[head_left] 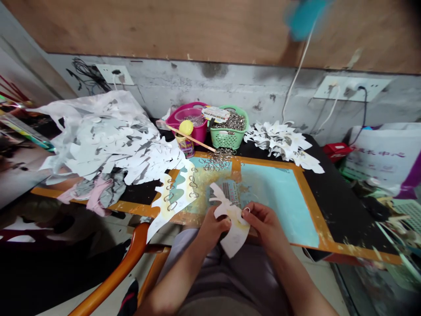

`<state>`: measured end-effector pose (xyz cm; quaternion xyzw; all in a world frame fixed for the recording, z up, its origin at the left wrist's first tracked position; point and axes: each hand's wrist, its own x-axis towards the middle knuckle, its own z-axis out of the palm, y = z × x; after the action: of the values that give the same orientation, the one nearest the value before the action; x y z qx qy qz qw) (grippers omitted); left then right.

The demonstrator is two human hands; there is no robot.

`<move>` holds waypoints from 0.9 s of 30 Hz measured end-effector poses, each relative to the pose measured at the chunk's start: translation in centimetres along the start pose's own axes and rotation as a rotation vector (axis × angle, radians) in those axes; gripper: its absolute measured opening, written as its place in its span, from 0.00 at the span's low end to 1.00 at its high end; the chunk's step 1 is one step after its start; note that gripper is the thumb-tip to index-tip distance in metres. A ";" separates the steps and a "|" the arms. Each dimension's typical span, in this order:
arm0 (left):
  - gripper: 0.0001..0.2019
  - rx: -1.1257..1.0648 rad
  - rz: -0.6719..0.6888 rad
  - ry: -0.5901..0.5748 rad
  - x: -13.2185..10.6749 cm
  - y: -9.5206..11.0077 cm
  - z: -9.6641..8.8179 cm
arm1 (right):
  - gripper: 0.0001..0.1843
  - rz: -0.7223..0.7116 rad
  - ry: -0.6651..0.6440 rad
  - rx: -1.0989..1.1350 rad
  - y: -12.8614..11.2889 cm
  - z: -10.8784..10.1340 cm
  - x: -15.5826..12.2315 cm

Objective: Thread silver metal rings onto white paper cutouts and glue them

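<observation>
The left hand [212, 228] pinches a white scalloped paper cutout [235, 237] above the lap, while the right hand [265, 224], fingers curled nearly shut, holds a small silver split ring [246, 210] at its edge; this looks like mid-threading, so the next move calls for working the ring through the paper.

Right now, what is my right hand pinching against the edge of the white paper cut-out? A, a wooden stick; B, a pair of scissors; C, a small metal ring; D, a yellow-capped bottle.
C. A small metal ring shows at the fingertips of your right hand, against the white paper cut-out that your left hand also grips.
</observation>
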<state>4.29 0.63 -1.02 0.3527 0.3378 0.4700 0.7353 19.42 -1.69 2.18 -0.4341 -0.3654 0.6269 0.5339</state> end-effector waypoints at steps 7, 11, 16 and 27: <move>0.20 0.076 -0.015 0.112 -0.9 0.9 1.2 | 0.15 -0.160 0.149 -0.193 0.0 0.8 -0.6; 0.16 0.203 0.149 0.158 -2.2 2.0 1.1 | 0.14 -0.167 0.181 -0.145 0.1 0.7 -0.8; 0.12 0.648 0.534 0.345 -4.4 2.4 1.4 | 0.14 -0.160 0.219 0.041 0.9 0.8 -0.5; 0.09 0.900 0.792 0.437 -4.8 0.9 2.6 | 0.11 -0.065 0.256 0.259 1.4 2.1 -1.1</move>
<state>4.44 -4.03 1.85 0.6212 0.4884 0.5795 0.1995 17.03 -2.95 1.81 -0.4258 -0.2244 0.5910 0.6473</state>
